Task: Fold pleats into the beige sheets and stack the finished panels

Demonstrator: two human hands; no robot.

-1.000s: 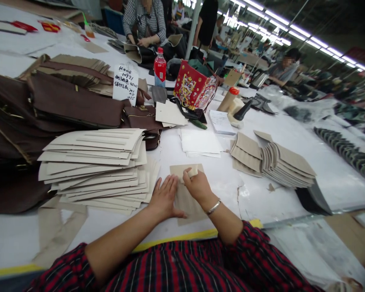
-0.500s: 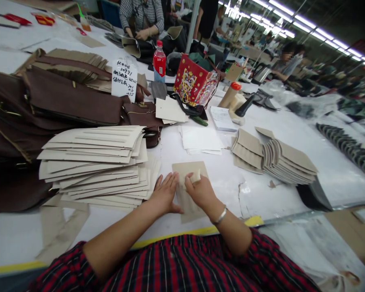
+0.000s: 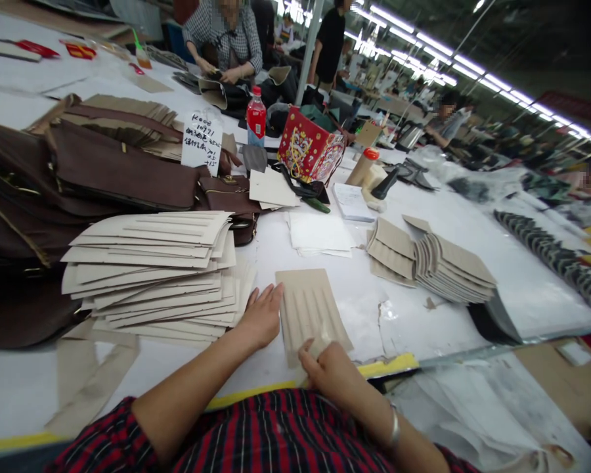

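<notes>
Strip lights burn overhead as I watch remotely: at a white table, the left hand lies unclenched, fingers outstretched to the left edge of a ridged beige panel, while the right hand pinches a small pale piece, blurred, over the panel's near end. Left of the panel I see a fanned stack of pale cards, with white sheets beyond the panel and folded beige pieces off to the right. Farther out are brown bags, a bottle near a red box, and a co-worker in a checked shirt.
</notes>
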